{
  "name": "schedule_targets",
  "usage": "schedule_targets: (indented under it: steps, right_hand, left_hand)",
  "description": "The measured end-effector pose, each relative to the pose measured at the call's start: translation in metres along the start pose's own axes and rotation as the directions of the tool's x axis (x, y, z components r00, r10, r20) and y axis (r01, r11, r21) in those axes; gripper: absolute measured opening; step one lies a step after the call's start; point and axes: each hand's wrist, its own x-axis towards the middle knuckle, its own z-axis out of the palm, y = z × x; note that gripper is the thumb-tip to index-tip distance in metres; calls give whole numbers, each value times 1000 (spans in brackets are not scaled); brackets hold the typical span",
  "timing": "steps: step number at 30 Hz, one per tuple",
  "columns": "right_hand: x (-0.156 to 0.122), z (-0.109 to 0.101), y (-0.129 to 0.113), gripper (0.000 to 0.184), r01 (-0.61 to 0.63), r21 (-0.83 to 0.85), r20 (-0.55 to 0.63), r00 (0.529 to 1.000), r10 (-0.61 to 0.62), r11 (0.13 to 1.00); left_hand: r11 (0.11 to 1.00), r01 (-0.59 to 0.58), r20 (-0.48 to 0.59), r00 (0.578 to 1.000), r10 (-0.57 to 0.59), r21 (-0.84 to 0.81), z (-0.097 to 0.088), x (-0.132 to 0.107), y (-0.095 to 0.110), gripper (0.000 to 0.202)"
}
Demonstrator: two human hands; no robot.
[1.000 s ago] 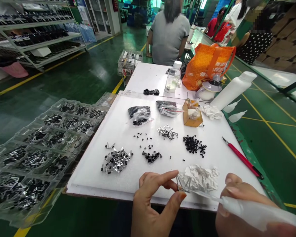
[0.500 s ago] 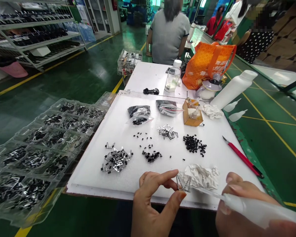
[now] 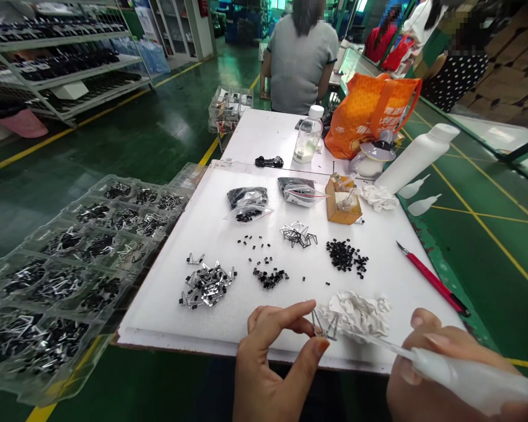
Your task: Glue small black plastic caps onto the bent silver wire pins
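Observation:
My left hand (image 3: 273, 357) pinches a small bent metal clip (image 3: 322, 326) between thumb and forefinger at the near edge of the white foam board (image 3: 229, 234). My right hand (image 3: 440, 375) grips a white squeeze bottle (image 3: 470, 381) whose long thin nozzle tip touches the clip. Just behind the clip lies a crumpled white tissue (image 3: 356, 313). On the board sit a heap of finished metal clips (image 3: 206, 286), loose small black parts (image 3: 270, 276), a second black pile (image 3: 345, 258) and a tangle of bare wire clips (image 3: 298, 234).
Clear plastic trays (image 3: 70, 275) full of clips stand at the left. A red craft knife (image 3: 433, 284) lies at the right. Farther back are two bags of parts (image 3: 250, 202), a small cardboard box (image 3: 343, 205), a white bottle (image 3: 416, 158), an orange bag (image 3: 369, 114) and seated people.
My right hand and the squeeze bottle have shifted slightly to the right and down; the nozzle tip stays at the clip. The left hand has barely moved.

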Motion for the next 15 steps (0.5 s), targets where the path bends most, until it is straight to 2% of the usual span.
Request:
schedule_targets:
  steps: [2, 6, 11, 15]
  right_hand:
    - [-3, -6, 3, 55, 51, -22, -29, 998, -51, 998]
    - [-14, -11, 1, 55, -71, -81, -94, 994, 63, 994]
    - [-20, -5, -3, 52, -88, -114, -126, 989, 73, 990]
    - [-15, -8, 3, 52, -29, -146, -141, 990, 8, 989]
  left_hand:
    - [999, 42, -23, 999, -42, 2, 0, 0, 0, 22]
    - [993, 114, -69, 991, -116, -35, 4, 0, 5, 24]
    - [980, 171, -132, 974, -184, -105, 9, -2, 11, 22]
    - [973, 198, -131, 968, -213, -121, 10, -1, 14, 21]
